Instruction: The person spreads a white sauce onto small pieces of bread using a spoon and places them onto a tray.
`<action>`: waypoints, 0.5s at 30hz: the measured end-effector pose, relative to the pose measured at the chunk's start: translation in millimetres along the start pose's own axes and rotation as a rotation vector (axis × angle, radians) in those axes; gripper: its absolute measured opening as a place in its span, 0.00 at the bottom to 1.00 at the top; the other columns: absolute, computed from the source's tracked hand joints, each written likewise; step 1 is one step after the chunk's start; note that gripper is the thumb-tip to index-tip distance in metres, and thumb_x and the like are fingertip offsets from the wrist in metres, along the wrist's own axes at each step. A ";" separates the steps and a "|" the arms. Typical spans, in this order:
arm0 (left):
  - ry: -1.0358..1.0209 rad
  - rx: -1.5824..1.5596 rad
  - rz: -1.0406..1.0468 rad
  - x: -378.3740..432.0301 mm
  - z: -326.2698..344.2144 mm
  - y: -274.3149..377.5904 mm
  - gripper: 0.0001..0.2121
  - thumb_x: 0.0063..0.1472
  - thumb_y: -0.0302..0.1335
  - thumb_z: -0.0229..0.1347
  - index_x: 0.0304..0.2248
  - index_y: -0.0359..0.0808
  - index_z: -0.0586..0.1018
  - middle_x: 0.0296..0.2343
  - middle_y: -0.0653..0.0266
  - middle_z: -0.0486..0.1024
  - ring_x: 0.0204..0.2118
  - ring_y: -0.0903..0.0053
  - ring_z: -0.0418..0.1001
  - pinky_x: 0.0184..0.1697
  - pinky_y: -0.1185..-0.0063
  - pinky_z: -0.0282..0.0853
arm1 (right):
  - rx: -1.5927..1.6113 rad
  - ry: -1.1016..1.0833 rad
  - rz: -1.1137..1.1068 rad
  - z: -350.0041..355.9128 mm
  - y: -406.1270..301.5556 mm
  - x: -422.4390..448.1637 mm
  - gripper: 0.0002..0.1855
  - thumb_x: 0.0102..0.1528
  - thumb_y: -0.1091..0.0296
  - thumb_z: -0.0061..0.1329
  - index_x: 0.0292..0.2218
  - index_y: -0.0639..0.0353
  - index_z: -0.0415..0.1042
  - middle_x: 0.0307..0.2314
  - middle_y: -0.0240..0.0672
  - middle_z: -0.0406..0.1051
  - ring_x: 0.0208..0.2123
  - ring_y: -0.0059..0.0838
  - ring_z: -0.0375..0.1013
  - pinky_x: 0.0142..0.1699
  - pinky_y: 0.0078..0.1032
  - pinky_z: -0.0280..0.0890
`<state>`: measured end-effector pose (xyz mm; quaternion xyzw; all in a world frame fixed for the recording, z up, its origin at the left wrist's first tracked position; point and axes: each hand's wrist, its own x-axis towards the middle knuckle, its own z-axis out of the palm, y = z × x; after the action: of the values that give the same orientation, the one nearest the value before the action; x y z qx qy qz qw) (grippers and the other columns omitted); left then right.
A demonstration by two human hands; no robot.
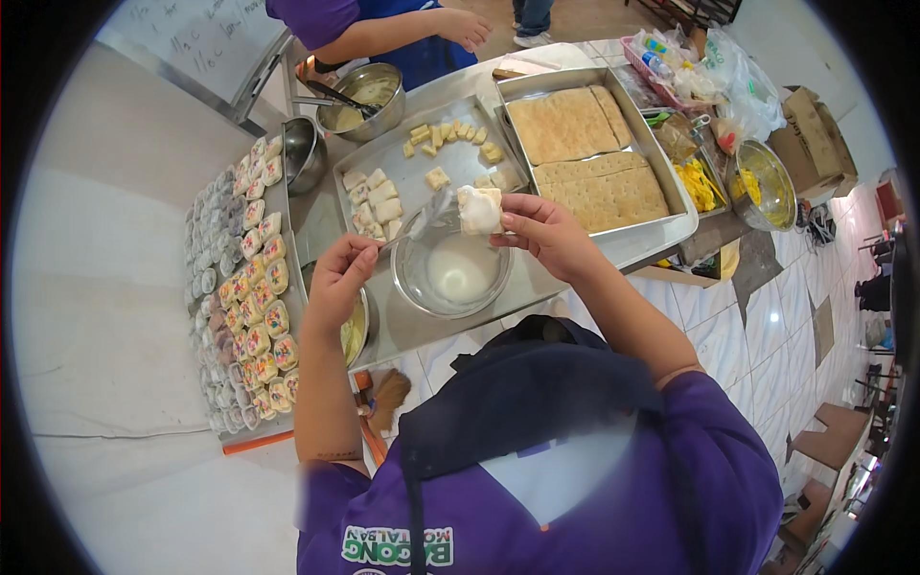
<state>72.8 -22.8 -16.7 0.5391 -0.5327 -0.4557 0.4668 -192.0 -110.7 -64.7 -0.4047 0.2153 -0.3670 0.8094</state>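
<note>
My left hand (343, 277) grips the handle of a spoon (431, 215) whose head is coated in white icing. Between the fingertips of my right hand (550, 233) is a square piece of cake (480, 210), its face partly covered with white icing. Both are held above the near side of a metal tray. Below them stands a clear bowl (402, 284) with white icing (460, 269) inside. On the tray (384, 147) lie iced cake squares (374, 201), a lone piece (437, 178) and several narrow cut strips (445, 133).
A deep pan (679, 208) with sheet cake (600, 190) is at the right. Wrapped and sprinkle-topped cakes (251, 287) fill the left side. A steel mixing bowl (392, 108) stands at the back, near another person's hand (463, 29). A bowl (780, 172) with yellow residue is far right.
</note>
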 end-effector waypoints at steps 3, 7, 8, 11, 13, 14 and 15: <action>-0.030 -0.098 -0.021 3.8 6.1 -5.8 0.07 0.57 0.28 0.48 0.32 0.34 0.71 0.14 0.79 0.56 0.17 0.92 0.49 0.19 0.90 0.44 | 0.028 0.007 -0.003 1.2 2.3 0.8 0.15 0.53 0.73 0.41 0.43 0.65 0.62 0.38 0.36 0.67 0.39 0.25 0.67 0.44 0.26 0.64; -0.053 -0.081 0.018 2.4 14.5 -17.8 0.07 0.57 0.28 0.47 0.32 0.34 0.71 0.15 0.79 0.57 0.17 0.93 0.50 0.20 0.91 0.44 | 0.105 0.012 -0.026 6.3 0.4 0.5 0.16 0.52 0.74 0.41 0.43 0.69 0.62 0.38 0.37 0.66 0.38 0.26 0.67 0.44 0.24 0.65; -0.025 -0.037 0.035 1.8 15.4 -21.3 0.07 0.57 0.28 0.48 0.32 0.34 0.71 0.16 0.79 0.58 0.18 0.93 0.52 0.21 0.91 0.45 | 0.119 0.028 -0.034 5.7 0.7 1.1 0.16 0.52 0.75 0.41 0.43 0.69 0.62 0.37 0.37 0.66 0.38 0.26 0.67 0.44 0.24 0.65; 0.050 0.121 0.098 -0.6 17.6 -24.1 0.06 0.56 0.26 0.50 0.32 0.33 0.72 0.17 0.78 0.62 0.20 0.93 0.56 0.22 0.91 0.49 | 0.151 0.071 -0.041 3.6 2.2 1.7 0.15 0.52 0.76 0.42 0.42 0.69 0.62 0.37 0.37 0.67 0.37 0.26 0.68 0.43 0.25 0.65; 0.093 0.259 0.165 -0.9 19.4 -18.0 0.06 0.55 0.26 0.51 0.32 0.33 0.73 0.19 0.77 0.65 0.22 0.92 0.58 0.24 0.90 0.53 | 0.151 0.090 -0.026 1.7 2.3 1.1 0.15 0.51 0.76 0.43 0.42 0.68 0.62 0.37 0.37 0.67 0.36 0.27 0.68 0.43 0.26 0.66; 0.108 0.298 0.166 -1.2 19.3 -17.3 0.06 0.54 0.26 0.51 0.31 0.34 0.74 0.19 0.76 0.66 0.22 0.91 0.60 0.25 0.90 0.55 | 0.146 0.098 -0.028 0.9 3.1 0.6 0.15 0.51 0.76 0.42 0.42 0.68 0.62 0.37 0.37 0.67 0.36 0.27 0.68 0.43 0.26 0.66; 0.124 0.336 0.169 -1.7 18.4 -16.0 0.06 0.54 0.26 0.52 0.30 0.34 0.74 0.18 0.75 0.68 0.22 0.91 0.61 0.26 0.89 0.57 | 0.140 0.104 -0.030 0.7 3.6 0.3 0.15 0.51 0.76 0.42 0.42 0.68 0.62 0.37 0.37 0.67 0.36 0.27 0.68 0.43 0.26 0.66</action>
<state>57.0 -21.4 -35.3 0.5900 -0.6148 -0.2854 0.4388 -189.8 -109.1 -67.3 -0.3308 0.2248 -0.4140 0.8177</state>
